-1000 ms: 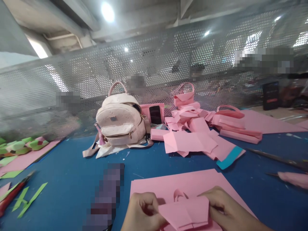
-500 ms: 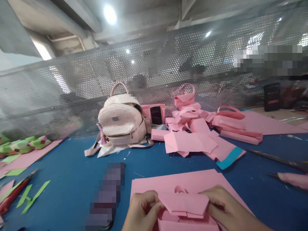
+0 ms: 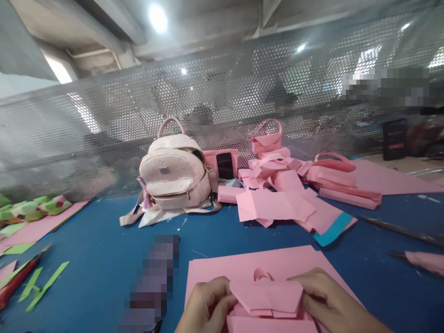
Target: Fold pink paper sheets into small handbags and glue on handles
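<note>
Between my two hands is a small folded pink paper bag (image 3: 267,296) with an angled flap and a curled strip of a handle at its top. My left hand (image 3: 210,303) pinches the flap's left side between thumb and fingers. On the flap's right edge, my right hand (image 3: 328,296) grips in the same way. The bag's lower part runs off the bottom of the view. Beneath it lie flat pink paper sheets (image 3: 301,259) on the blue table (image 3: 86,259).
Pink paper pieces (image 3: 277,203) are heaped behind the sheets, beside a pale backpack (image 3: 173,175) and a phone (image 3: 225,165). Red-handled scissors (image 3: 21,277) and green strips (image 3: 48,286) lie left. A pointed tool with a pink-wrapped handle (image 3: 423,261) lies right. Perforated metal (image 3: 138,115) stands behind.
The bag's flap sits slightly lower, covering more of the opening beneath it. Both hands keep their hold with little movement. The camera view has shifted slightly.
</note>
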Demonstrator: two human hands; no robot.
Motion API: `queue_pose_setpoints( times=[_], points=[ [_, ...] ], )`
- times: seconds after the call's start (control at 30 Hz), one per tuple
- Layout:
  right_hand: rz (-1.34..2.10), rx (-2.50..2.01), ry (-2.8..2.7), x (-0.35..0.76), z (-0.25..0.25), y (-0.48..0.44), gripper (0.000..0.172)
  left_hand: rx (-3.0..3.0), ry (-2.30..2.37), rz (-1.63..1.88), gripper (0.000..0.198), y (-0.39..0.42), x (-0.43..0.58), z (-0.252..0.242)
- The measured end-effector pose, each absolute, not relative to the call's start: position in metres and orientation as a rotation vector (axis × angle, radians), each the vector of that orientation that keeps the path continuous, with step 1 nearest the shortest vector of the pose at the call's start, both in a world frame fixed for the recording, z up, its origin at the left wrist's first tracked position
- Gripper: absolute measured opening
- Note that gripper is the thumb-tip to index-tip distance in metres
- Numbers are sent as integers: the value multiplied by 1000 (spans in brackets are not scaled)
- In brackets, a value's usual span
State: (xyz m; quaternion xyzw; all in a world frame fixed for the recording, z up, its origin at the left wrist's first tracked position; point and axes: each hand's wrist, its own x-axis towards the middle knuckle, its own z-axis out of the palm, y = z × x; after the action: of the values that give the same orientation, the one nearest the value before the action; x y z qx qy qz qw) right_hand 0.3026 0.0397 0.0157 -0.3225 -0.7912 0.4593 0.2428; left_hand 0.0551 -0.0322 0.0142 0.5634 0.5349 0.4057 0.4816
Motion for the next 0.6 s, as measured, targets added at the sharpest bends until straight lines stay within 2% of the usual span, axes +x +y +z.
queue_pose_setpoints(
  times=[0.2,0.6],
  points=[
    [1410,-872,-2136,301,20,39,55,1081,1219,977,33,-32,57,10],
    [1423,-739,-2197,298,19,36,57,1079,1333,1054,11,-34,64,27]
  ],
)
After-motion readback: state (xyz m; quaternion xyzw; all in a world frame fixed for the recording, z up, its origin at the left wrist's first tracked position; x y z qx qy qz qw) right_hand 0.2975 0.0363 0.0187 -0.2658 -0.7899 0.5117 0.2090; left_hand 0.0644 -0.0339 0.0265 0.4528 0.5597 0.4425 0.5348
